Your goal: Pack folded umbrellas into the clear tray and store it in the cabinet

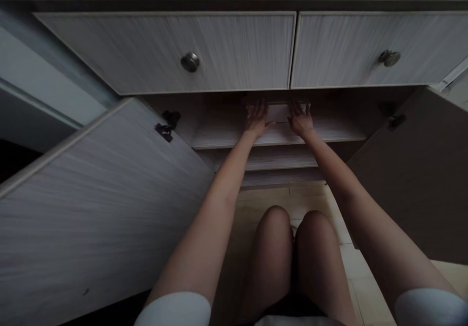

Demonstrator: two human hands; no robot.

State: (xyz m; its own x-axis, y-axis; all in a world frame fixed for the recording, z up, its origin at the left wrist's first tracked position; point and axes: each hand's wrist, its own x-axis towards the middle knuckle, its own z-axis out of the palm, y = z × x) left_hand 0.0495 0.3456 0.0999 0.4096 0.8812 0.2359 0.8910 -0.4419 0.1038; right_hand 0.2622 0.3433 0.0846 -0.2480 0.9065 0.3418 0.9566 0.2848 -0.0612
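Note:
I am crouched before a low cabinet with both arms stretched into it. My left hand point(256, 117) and my right hand point(300, 119) lie on the upper shelf point(219, 136), fingers stretched forward into the shadow. Between them sits a pale flat object point(278, 113), and each hand touches one end of it. The dim light hides what the object is. My fingertips fade into the dark under the drawers.
Two shut drawers with round metal knobs point(190, 62) point(389, 58) sit above the opening. The left door point(91, 209) and right door point(409, 170) stand swung open on either side. A lower shelf point(270, 158) lies beneath. My knees point(292, 228) are over a tiled floor point(351, 262).

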